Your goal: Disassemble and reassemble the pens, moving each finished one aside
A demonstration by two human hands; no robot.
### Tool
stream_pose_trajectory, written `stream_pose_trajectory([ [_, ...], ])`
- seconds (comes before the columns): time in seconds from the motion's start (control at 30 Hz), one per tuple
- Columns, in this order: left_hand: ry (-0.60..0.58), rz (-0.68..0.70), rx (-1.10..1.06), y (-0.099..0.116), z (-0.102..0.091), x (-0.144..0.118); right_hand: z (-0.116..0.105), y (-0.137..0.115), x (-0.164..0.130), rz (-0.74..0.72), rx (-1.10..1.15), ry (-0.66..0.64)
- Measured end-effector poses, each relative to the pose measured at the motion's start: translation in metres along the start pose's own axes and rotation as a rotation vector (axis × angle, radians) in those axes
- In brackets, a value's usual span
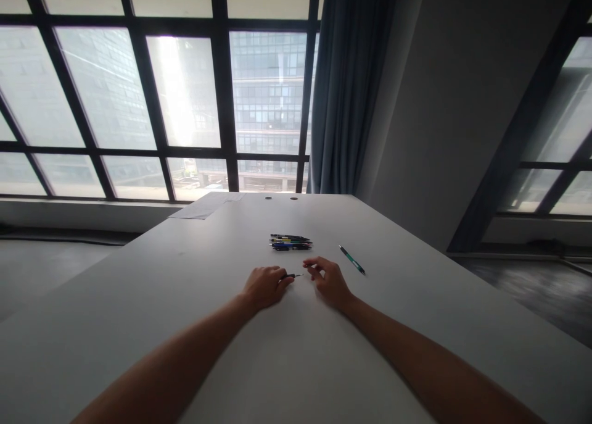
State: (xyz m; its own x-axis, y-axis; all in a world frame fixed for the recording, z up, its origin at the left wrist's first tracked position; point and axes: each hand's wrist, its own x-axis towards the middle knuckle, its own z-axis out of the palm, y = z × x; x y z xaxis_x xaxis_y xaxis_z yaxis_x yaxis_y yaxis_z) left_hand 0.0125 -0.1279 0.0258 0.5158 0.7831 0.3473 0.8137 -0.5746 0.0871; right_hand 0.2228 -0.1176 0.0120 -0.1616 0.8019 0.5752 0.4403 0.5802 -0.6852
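My left hand (264,286) is closed around a dark pen (288,276), whose thin, pale end points right toward my other hand. A short gap away, my right hand (330,282) pinches a small dark piece (308,265) between thumb and fingertips; its exact kind is too small to make out. Just beyond both hands lies a bunch of several pens (290,242), side by side on the white table (296,362). To the right of my right hand, a green and black pen (352,260) rests alone at a slant.
Sheets of paper (206,206) lie at the table's far left corner. Two round dark fittings (294,199) sit near the far edge. Behind the table are a large window (268,91) and a blue-grey curtain (345,91).
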Motion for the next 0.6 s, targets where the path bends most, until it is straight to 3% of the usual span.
stream_pose_trajectory([
  [0.6,-0.003,-0.004,0.001,0.0001,-0.0017,-0.0006,-0.0015,-0.0042,0.0012,-0.123,-0.074,0.011],
])
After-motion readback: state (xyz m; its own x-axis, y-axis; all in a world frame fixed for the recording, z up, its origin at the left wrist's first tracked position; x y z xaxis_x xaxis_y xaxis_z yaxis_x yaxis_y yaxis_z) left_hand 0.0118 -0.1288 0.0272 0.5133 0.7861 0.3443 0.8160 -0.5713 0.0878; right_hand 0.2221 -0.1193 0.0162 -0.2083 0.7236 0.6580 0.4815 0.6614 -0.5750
